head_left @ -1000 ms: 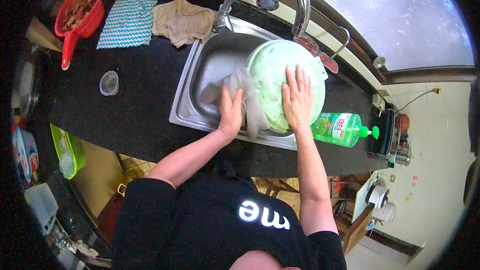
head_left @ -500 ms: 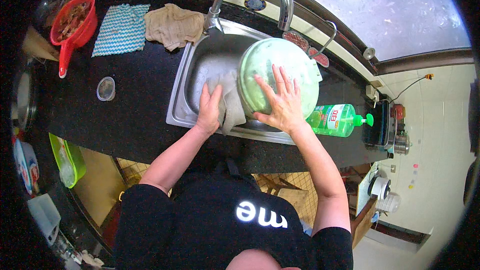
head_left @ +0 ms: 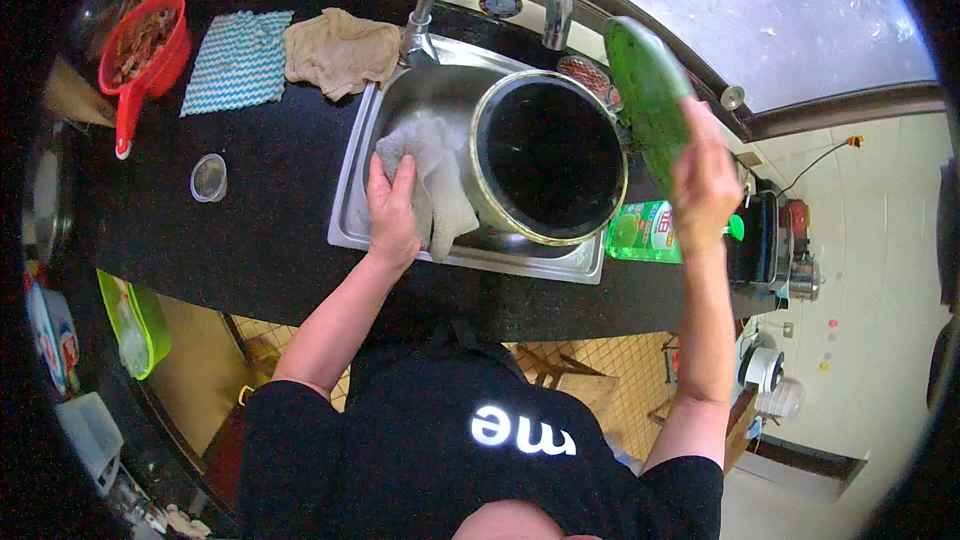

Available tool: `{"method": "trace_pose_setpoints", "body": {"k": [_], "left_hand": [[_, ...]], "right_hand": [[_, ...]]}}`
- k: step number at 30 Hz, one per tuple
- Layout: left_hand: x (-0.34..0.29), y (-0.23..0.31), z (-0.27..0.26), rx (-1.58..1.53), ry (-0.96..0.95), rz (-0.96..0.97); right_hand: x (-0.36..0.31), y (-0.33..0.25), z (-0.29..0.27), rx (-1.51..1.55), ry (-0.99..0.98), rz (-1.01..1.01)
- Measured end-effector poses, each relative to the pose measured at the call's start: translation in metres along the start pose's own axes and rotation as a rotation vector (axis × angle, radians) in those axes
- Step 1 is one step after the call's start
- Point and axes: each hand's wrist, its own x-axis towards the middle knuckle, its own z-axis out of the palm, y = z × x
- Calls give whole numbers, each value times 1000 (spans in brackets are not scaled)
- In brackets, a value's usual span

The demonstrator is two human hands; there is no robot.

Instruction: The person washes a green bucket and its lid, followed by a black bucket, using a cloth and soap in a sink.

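My left hand grips a grey cloth over the left part of the steel sink. Just right of the cloth, a round pot sits in the sink, its dark inside showing within a pale rim. My right hand is raised to the right of the pot, closed on the near edge of a green lid. The lid is tilted steeply and somewhat blurred. Below it, a green pump bottle lies on its side on the counter, partly behind my right hand.
A curved faucet arches over the sink's back edge. On the dark counter lie a beige cloth, a blue-and-white patterned cloth and a small clear tub. A red handled strainer with food stands far left.
My right hand has lifted the green lid up and right off the pot, so the dark inside now shows. My left hand has shifted slightly left with the grey cloth.
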Motion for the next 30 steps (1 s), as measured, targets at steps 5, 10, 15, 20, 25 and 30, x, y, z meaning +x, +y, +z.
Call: {"method": "trace_pose_setpoints", "body": {"k": [5,10,15,20,25,30], "left_hand": [[14,3,28,250,-146,191],[42,-2,54,468,-210,422],[55,-20,88,563,-257,439],[39,-57,161,527,-382,499],[36,-96,252,269,-448,402],[52,-153,311,395,-429,789]], "right_hand": [[10,79,-9,-156,138,328],[11,103,8,-102,173,431],[-8,125,4,400,125,541],[-8,137,0,440,39,520],[-5,122,5,369,58,510],[0,115,4,350,71,444]]}}
